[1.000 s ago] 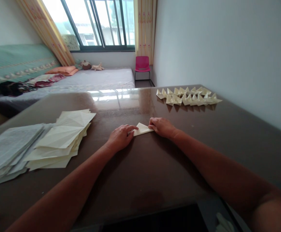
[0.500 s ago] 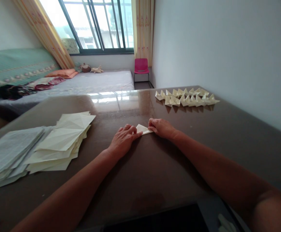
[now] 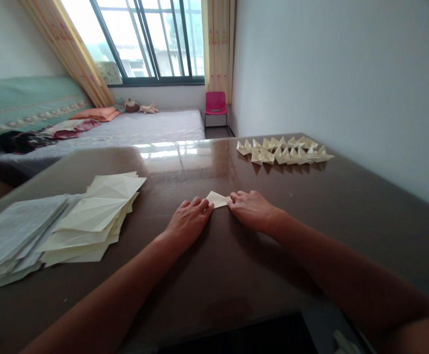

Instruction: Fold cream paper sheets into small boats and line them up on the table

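Over the last second your two hands have closed in on the small folded paper (image 3: 217, 199): a wide wedge of it showed between them a moment ago, and now only a short cream corner peeks out past the fingertips. Your left hand (image 3: 189, 222) lies flat, palm down, fingers together, pressing on the paper's left part; your right hand (image 3: 250, 210) is likewise flat, fingers curled slightly, bearing on its right part. Neither pinches or lifts anything; both press the piece against the bench (image 3: 347, 206). Judging by that, you are flattening a crease, and the piece looks narrower than before, so the fold seems nearly set. The paper sits mid-bench, well apart from every edge. To your left the stack of unfolded sheets (image 3: 96, 216) lies near, with a greyer pile of sheets (image 3: 13, 233) beside it reaching the left edge. Far right, the cluster of finished folded pieces (image 3: 284, 150) sits by the back edge near the wall. Bare bench lies between it and your right hand, and in front of your forearms.
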Demonstrator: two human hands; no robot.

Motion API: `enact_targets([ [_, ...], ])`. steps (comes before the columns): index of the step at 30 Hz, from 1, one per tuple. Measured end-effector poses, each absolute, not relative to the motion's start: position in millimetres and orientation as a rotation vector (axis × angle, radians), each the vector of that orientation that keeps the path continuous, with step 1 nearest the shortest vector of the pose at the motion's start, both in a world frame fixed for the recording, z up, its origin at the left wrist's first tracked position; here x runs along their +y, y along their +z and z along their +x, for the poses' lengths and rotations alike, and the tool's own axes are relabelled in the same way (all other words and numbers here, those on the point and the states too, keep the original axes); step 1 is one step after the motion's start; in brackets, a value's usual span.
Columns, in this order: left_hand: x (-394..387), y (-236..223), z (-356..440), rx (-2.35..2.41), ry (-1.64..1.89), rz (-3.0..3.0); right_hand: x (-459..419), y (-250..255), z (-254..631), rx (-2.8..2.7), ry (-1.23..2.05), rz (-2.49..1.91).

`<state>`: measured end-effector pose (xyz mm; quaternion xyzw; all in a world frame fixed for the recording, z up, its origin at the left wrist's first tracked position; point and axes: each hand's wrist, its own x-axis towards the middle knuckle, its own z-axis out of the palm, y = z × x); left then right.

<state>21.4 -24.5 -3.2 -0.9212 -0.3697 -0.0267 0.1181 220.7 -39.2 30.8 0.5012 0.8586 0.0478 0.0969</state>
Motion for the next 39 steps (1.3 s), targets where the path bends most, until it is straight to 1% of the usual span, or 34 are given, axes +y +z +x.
enact_targets([
  [5,-33,3,21,-1.146,0.009,-2.647,-39,30,223,2.492,0.124,1.512],
  [10,-36,9,17,-1.232,0.004,-2.626,-36,28,224,2.494,0.08,1.578],
  [15,-32,11,13,-1.294,-0.087,-2.615,-10,14,240,2.672,0.097,1.84],
  [20,-27,8,10,-1.309,-0.195,-2.628,16,-6,252,2.933,-0.449,1.72],
  [23,-23,4,11,-1.245,-0.355,-2.659,16,-9,247,2.988,-0.66,1.682],
  [26,-17,-3,13,-1.156,-0.477,-2.714,11,-9,238,3.071,-0.723,1.62],
  [32,-8,-7,19,-1.122,-0.482,-2.812,9,-12,234,3.211,-0.715,1.518],
  [34,-8,-5,20,-1.108,-0.493,-2.822,10,-11,239,3.128,-0.757,1.622],
  [37,-9,-3,20,-1.089,-0.507,-2.811,11,-7,246,2.871,-0.913,1.818],
  [39,-9,-3,19,-1.083,-0.502,-2.794,10,-2,249,2.771,-1.001,1.83],
])
